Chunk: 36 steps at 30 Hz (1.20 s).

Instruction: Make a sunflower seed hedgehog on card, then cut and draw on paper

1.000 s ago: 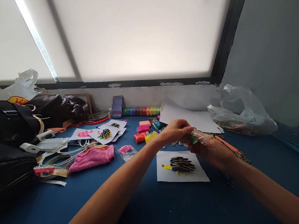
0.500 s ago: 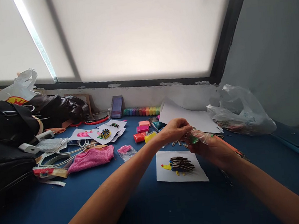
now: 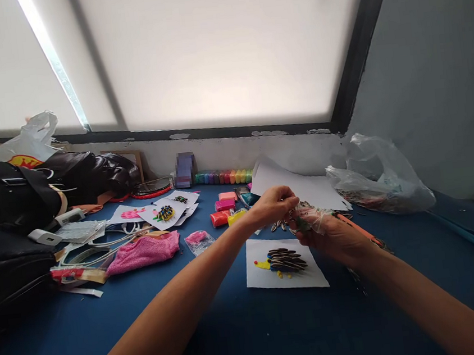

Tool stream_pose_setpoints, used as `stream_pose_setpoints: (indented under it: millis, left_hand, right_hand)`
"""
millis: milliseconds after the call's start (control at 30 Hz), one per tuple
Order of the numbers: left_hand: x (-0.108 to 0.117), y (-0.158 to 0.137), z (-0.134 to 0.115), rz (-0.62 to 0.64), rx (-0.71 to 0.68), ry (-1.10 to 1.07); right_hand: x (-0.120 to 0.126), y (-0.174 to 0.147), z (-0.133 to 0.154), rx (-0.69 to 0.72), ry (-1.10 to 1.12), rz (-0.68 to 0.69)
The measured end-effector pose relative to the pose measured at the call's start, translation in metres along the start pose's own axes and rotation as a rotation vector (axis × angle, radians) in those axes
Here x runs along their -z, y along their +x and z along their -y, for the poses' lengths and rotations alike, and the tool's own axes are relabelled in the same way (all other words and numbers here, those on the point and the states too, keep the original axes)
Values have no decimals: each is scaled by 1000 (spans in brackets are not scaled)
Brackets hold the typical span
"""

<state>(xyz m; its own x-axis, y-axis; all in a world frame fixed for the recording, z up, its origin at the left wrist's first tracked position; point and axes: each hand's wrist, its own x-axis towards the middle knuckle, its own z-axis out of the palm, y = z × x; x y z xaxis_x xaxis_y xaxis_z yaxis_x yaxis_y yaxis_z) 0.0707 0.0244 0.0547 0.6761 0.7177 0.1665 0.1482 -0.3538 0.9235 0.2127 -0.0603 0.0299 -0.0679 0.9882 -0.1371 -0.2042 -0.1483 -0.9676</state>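
Note:
My right hand [image 3: 332, 235] is closed around a small clear plastic packet [image 3: 314, 214] with something green inside. The fingers of my left hand [image 3: 277, 202] are bent in a pinch at the packet's left end. Just below the hands lies a white paper sheet [image 3: 258, 279] bearing a hedgehog figure [image 3: 287, 259]. It has a yellow clay snout, a red nose, some blue clay and a back of dark striped sunflower seeds. Small yellow clay lumps sit under its body. Loose sunflower seeds [image 3: 279, 225] lie behind the sheet, partly hidden by my hands.
Colored clay packs [image 3: 221, 218] and a row of clay blocks [image 3: 224, 177] sit further back. Finished pictures [image 3: 164, 213], a pink cloth [image 3: 143, 253] and black bags [image 3: 18, 195] are to the left. A clear plastic bag [image 3: 385, 184] stands at right, near white sheets [image 3: 301, 185].
The packet has shifted slightly in my hands, and less green shows. My left hand stays at its end. The view has drifted a little; the hedgehog sheet is unchanged.

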Motion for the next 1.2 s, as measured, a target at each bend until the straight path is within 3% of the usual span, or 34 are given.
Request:
stream_pose_setpoints:
  millis: [100, 367, 700, 933, 1200]
  left_hand:
    - [4, 1, 2, -32, -12, -43]
    - [1, -1, -3, 44, 2, -54]
    - [3, -1, -2, -55, -8, -83]
    - [2, -2, -6, 66, -7, -124]
    - [6, 2, 2, -50, -13, -144]
  right_hand:
    - [-1, -1, 2, -15, -8, -25]
    - [1, 4, -7, 29, -3, -30]
    - [2, 3, -4, 9, -1, 5]
    - [3, 5, -8, 59, -21, -12]
    - [8, 3, -1, 29, -13, -11]
